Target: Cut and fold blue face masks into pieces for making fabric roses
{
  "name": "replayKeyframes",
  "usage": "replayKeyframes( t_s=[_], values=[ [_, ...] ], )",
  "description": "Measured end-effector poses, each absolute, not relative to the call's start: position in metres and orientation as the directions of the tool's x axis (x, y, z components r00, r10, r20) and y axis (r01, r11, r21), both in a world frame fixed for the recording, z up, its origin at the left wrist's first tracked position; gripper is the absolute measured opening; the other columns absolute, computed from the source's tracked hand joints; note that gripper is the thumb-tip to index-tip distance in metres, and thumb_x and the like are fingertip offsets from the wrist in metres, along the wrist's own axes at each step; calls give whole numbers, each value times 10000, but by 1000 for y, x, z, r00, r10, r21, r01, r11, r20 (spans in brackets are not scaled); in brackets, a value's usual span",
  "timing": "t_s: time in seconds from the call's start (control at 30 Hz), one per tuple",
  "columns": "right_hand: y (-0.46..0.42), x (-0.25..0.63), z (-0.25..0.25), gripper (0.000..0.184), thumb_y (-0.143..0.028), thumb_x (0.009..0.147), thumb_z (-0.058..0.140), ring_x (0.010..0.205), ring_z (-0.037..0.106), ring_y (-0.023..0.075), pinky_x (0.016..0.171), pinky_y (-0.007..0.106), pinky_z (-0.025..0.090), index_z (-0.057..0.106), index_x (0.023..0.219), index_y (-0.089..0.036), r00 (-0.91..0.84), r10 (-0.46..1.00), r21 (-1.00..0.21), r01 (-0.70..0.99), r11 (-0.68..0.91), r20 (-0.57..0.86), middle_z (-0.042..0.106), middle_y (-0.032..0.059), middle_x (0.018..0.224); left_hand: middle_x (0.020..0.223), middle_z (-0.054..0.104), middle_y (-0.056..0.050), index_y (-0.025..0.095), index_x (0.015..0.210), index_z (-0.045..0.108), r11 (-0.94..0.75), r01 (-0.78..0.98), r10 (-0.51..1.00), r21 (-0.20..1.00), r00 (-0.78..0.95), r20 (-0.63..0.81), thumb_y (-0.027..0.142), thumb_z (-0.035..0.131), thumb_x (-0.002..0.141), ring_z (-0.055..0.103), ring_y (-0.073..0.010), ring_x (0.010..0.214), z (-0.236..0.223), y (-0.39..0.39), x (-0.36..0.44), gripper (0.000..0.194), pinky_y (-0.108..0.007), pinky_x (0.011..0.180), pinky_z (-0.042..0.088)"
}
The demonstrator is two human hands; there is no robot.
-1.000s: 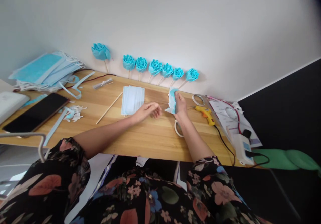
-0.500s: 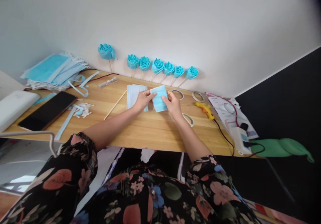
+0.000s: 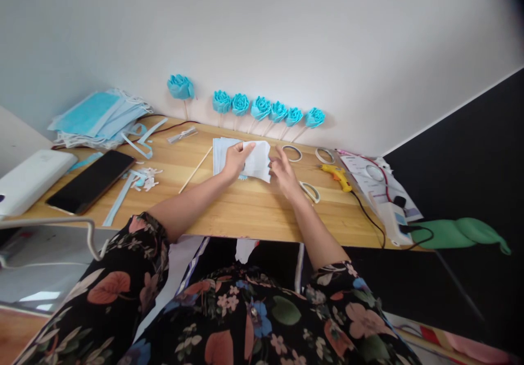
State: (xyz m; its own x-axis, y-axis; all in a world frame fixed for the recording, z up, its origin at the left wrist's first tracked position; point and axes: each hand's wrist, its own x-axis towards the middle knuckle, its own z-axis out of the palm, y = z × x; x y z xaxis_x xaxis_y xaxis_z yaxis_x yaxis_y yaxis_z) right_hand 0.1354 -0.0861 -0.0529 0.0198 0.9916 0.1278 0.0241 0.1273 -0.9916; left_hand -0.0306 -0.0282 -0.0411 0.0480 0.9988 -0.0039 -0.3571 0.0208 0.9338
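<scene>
My left hand [image 3: 235, 162] is closed on a cut piece of face mask [image 3: 257, 159], thumb on top, its white side facing up. At the piece's right edge is my right hand [image 3: 284, 175], slightly blurred, with its fingers apart and the index finger raised; whether a fingertip touches the edge is hard to see. Partly under my left hand lies a stack of pale blue mask pieces [image 3: 219, 155] on the wooden table [image 3: 245, 212]. A thin wooden stick [image 3: 195, 169] rests left of the stack.
Several blue mask-fabric roses [image 3: 261, 108] on sticks lean on the wall. To the left are a mask pile [image 3: 96, 115], a phone [image 3: 90, 181], a white power bank [image 3: 39, 182] and scraps [image 3: 145, 178]. To the right are tape rolls [image 3: 310, 192], a yellow glue gun [image 3: 336, 176] and a power strip [image 3: 393, 224].
The mask piece has turned from its blue side to its white side. My right hand has loosened its pinch, its fingers spreading. The camera view has shifted slightly.
</scene>
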Motion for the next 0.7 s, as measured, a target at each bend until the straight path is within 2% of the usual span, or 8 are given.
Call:
replayKeyframes(
  t_s=[0.13,0.2,0.27,0.33,0.43,0.5,0.57,0.7],
  values=[
    [-89,132,-61,1348,-637,535,880,1339,548,300,1054,451,498,119,1611,-354,-165,976,-989,22,146,141,368,139,1611,567,475,45,148,707,569,29,-405,999,914,-21,-41,380,695,839,405,-74,508,-41,-24,-32,296,-206,484,305],
    [-90,129,-65,1376,-581,519,911,1371,523,304,1070,467,486,98,1610,-372,-198,972,-991,8,131,127,313,133,1642,586,473,46,154,730,548,48,-455,997,889,-27,-68,377,666,864,414,-75,515,-41,-21,-32,285,-204,494,332],
    [-89,125,-66,1328,-502,518,936,1357,540,296,1067,461,492,177,1599,-362,-149,984,-995,-1,99,98,386,125,1606,599,466,49,160,752,534,64,-501,996,863,-23,-87,361,642,884,427,-77,522,-42,-20,-32,263,-203,509,365],
    [-85,121,-66,1129,-452,563,924,1259,617,274,1033,436,521,370,1536,-302,-28,998,-998,-31,54,55,575,116,1453,599,454,54,169,757,515,78,-523,995,849,-8,-97,338,633,889,436,-80,525,-42,-20,-32,245,-204,518,391],
    [-74,118,-61,614,-432,695,833,1001,717,224,916,385,579,652,1232,-196,210,978,-989,-150,11,-21,756,74,1102,602,456,55,176,748,495,97,-524,995,846,55,-81,303,651,875,452,-84,535,-42,-23,-31,238,-205,526,424],
    [-63,118,-56,364,-368,743,792,907,729,197,853,349,597,695,1036,-176,355,933,-969,-247,33,-59,777,46,972,610,481,47,171,749,511,97,-498,993,862,109,-48,299,662,870,479,-90,547,-41,-26,-31,232,-209,531,449],
    [-53,120,-52,201,-292,776,755,898,732,177,846,315,599,690,924,-172,449,891,-941,-327,90,-70,782,27,905,615,515,33,166,732,525,93,-452,987,887,156,-24,311,668,872,522,-104,561,-40,-29,-30,247,-217,525,467],
    [-40,126,-49,125,-264,816,724,873,736,159,846,301,610,683,890,-171,491,866,-892,-427,146,-93,786,10,870,587,565,13,168,663,505,126,-361,974,924,222,-46,353,703,858,572,-120,522,-41,-33,-29,334,-231,492,471]
  ],
)
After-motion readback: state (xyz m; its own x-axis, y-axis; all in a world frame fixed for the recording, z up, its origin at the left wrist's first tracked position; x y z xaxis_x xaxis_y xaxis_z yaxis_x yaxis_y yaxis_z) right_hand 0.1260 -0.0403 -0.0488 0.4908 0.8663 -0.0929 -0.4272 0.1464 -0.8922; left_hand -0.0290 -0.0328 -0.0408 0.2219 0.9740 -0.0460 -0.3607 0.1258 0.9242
